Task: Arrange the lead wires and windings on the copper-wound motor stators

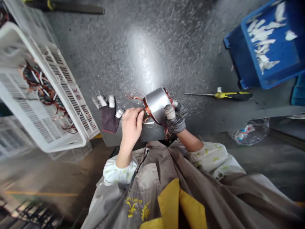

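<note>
A motor stator [157,103], a silver metal cylinder with copper windings at both ends, lies tilted near the bench's front edge. My right hand [177,117], in a grey glove with white-wrapped fingertips, grips its right end. Bare and closed, my left hand [132,125] has its fingers together against the copper winding [147,108] at the left end; the fingertips are partly hidden. Loose copper wires [134,97] stick out to the left, and a wire bundle [167,132] hangs below the right end. Beside my left hand lies a dark glove [109,117] with white-wrapped fingertips.
A white plastic crate [78,122] with several wound stators stands at the left. To the right lie a yellow-black screwdriver [231,95] and a blue bin [252,60] holding white scraps. A dark flat tool [78,8] lies at the back left. A clear plastic bag [256,132] is at the right.
</note>
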`<state>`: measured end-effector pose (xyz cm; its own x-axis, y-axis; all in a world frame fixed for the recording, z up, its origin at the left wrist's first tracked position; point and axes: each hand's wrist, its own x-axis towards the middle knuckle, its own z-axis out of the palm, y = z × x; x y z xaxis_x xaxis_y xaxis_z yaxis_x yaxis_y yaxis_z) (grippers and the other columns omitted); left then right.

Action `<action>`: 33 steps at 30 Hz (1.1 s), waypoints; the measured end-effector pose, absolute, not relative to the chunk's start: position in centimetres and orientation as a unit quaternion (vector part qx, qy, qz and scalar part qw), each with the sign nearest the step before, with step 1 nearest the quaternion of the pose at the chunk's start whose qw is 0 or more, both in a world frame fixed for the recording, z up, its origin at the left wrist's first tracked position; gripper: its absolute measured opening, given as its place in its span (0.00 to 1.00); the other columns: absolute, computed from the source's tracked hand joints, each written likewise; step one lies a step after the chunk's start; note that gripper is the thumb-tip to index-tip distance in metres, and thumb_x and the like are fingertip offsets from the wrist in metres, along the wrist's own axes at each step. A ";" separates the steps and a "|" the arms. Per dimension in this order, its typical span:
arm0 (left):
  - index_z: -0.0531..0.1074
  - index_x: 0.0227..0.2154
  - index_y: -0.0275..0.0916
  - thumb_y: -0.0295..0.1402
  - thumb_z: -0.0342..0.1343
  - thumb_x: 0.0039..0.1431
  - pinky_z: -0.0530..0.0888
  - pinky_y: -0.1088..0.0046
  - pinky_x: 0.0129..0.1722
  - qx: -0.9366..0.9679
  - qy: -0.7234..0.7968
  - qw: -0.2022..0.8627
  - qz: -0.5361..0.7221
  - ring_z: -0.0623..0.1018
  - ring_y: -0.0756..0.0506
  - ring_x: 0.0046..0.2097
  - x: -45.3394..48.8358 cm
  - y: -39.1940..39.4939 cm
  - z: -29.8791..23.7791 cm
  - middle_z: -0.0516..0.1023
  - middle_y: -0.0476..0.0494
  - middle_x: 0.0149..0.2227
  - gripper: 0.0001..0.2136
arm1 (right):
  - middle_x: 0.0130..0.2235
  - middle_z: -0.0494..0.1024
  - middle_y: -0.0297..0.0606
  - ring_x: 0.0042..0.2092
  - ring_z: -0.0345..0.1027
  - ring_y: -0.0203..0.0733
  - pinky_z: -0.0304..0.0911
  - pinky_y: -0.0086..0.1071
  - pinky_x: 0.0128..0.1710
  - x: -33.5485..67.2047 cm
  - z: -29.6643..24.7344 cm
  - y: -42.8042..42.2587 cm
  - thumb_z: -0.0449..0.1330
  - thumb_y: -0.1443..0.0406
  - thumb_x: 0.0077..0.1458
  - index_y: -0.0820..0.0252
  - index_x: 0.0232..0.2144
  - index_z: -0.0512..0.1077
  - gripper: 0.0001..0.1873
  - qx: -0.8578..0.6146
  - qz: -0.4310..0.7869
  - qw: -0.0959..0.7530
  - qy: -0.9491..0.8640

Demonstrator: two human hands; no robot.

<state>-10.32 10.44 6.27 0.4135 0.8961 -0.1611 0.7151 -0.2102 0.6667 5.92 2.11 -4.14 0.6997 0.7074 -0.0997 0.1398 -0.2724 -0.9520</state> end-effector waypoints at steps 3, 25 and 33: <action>0.78 0.31 0.40 0.49 0.56 0.70 0.72 0.70 0.38 0.675 0.542 0.488 0.110 0.76 0.46 0.33 -10.2 11.2 4.4 0.78 0.47 0.29 0.19 | 0.30 0.75 0.38 0.33 0.68 0.44 0.69 0.41 0.39 6.3 -4.1 2.1 0.58 0.41 0.60 0.55 0.26 0.71 0.26 -0.739 0.273 0.529 -0.315; 0.71 0.23 0.40 0.63 0.64 0.54 0.74 0.73 0.29 0.558 0.627 0.519 0.163 0.70 0.50 0.25 -12.0 7.5 2.5 0.72 0.50 0.21 0.28 | 0.35 0.80 0.39 0.38 0.74 0.48 0.70 0.42 0.39 8.3 -1.5 2.4 0.61 0.47 0.63 0.54 0.49 0.78 0.21 -0.673 0.180 0.569 -0.438; 0.73 0.23 0.40 0.57 0.66 0.57 0.70 0.76 0.28 0.542 0.619 0.550 0.141 0.67 0.52 0.25 -12.6 7.8 3.8 0.70 0.51 0.21 0.25 | 0.37 0.83 0.42 0.36 0.75 0.50 0.68 0.43 0.38 8.8 -1.4 2.8 0.61 0.48 0.64 0.56 0.48 0.78 0.21 -0.654 0.193 0.583 -0.442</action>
